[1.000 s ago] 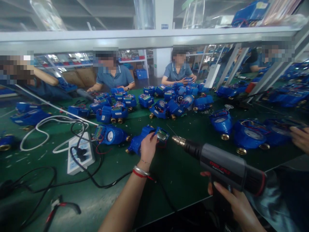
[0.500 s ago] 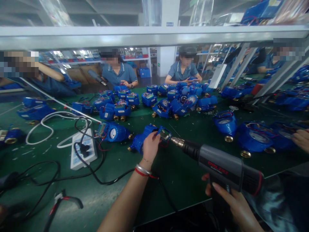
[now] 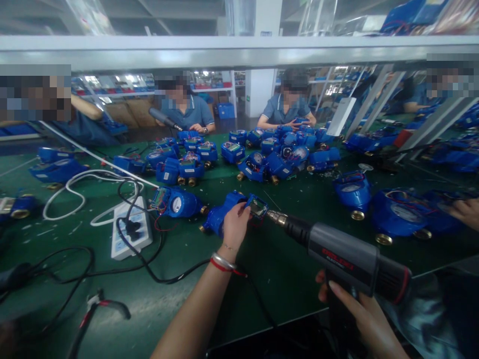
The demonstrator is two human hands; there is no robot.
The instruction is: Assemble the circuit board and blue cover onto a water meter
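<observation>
My right hand (image 3: 350, 301) is wrapped round the handle of a grey and black heat gun (image 3: 342, 254). Its metal nozzle (image 3: 277, 218) points left at a small blue-framed circuit board (image 3: 258, 207), close to its right edge; I cannot tell whether they touch. With fingers closed, my left hand (image 3: 236, 224) grips that board by its left side. Under and behind this hand lies a blue water meter (image 3: 214, 219) with a brass end, partly hidden. Another blue meter (image 3: 181, 203) with a round dial sits to the left, its wiring exposed.
A white power strip (image 3: 130, 234) with black cables and red-handled pliers (image 3: 92, 311) lie on the green table (image 3: 157, 319). Several blue meters (image 3: 256, 167) stand farther back and at right (image 3: 396, 214). A co-worker's hand (image 3: 466, 212) touches one. Across sit people; a shelf beam (image 3: 224, 52) spans above.
The view has shifted slightly. My hands, the board and the heat gun keep nearly the same positions, with the nozzle still at the board. Across the table, a co-worker's heat gun has shifted slightly.
</observation>
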